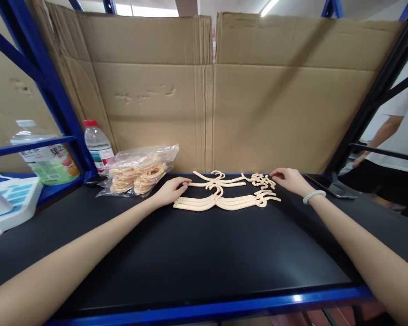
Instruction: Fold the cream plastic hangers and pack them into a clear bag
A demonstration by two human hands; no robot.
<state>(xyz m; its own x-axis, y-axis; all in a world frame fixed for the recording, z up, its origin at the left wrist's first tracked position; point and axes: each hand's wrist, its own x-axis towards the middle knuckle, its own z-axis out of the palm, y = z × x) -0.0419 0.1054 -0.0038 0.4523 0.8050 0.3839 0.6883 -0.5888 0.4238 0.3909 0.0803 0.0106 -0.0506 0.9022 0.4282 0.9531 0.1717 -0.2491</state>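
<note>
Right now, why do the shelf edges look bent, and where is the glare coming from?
Head view: the wide lens bows the blue shelf posts and stretches both forearms toward the corners. A ceiling strip light leaves a small bright glint on the blue front rail. The cream hangers look sharp; the black shelf top shows only soft sheen.

Warehouse packing bench: blue steel racking [51, 86], cardboard backing [258, 99].

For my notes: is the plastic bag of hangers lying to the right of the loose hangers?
No, the plastic bag of hangers lies left of the loose hangers.
</note>
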